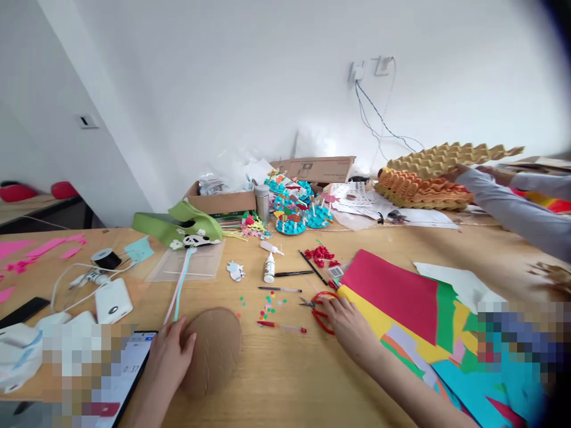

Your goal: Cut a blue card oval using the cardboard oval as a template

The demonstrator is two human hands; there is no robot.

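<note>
My left hand is at the left edge of a round brown cardboard disc, thumb over it and fingers curled beside it; the fingertips' hold is partly hidden. My right hand has its fingers on the red handles of a pair of scissors, whose short blades point left. Between my hands lie a red pen, small coloured paper dots and a dark pen. Beyond them stand a white glue bottle and a small paper cutout.
A phone and white power bank lie left, near a green panda headband with ribbons. Coloured sheets cover the right. Blue crafts stand at the back. Another person's sleeved arm reaches to egg trays.
</note>
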